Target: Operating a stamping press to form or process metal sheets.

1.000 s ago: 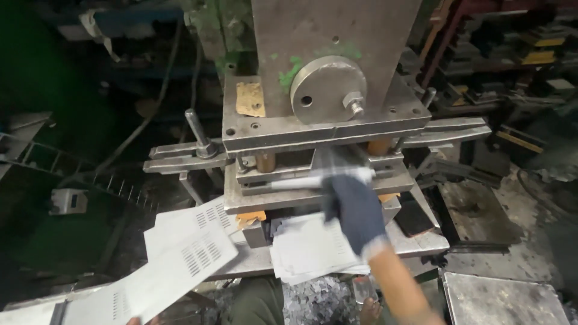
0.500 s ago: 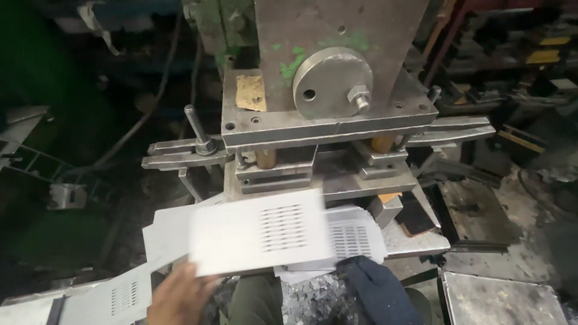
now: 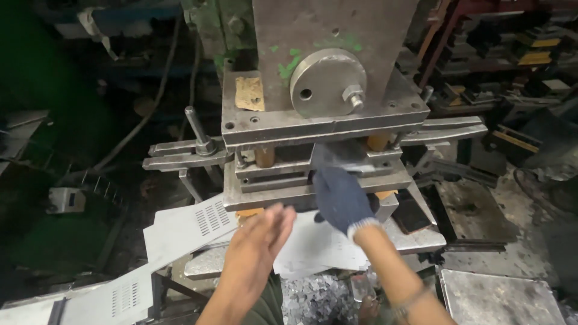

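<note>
While the press stands in the middle of my view, I start at the far left, where it is dark and cluttered — little to tell there. Near left, a pale slotted sheet (image 3: 129, 295) lies low by the frame edge, and just right of it and farther off a second perforated sheet (image 3: 192, 225) rests tilted on the press table, its long axis running from near left toward far right. My left hand (image 3: 259, 241) is bare, fingers straight and together, palm flat, pinching nothing; it hovers just right of that sheet and just near the die block (image 3: 313, 180). Whether it touches the white sheet (image 3: 319, 247) lying under it, I cannot tell. Moving right — my right hand (image 3: 340, 192), in a dark blue glove, reaches farther in, fingers pushed into the gap between the die plates; its grip is hidden, so I cannot tell what it holds, if anything. The white sheet lies flat on the table, near side of the die, below both hands; the gloved hand is deeper in the die. Far right, a grey metal plate (image 3: 494, 295) sits low, well apart.
</note>
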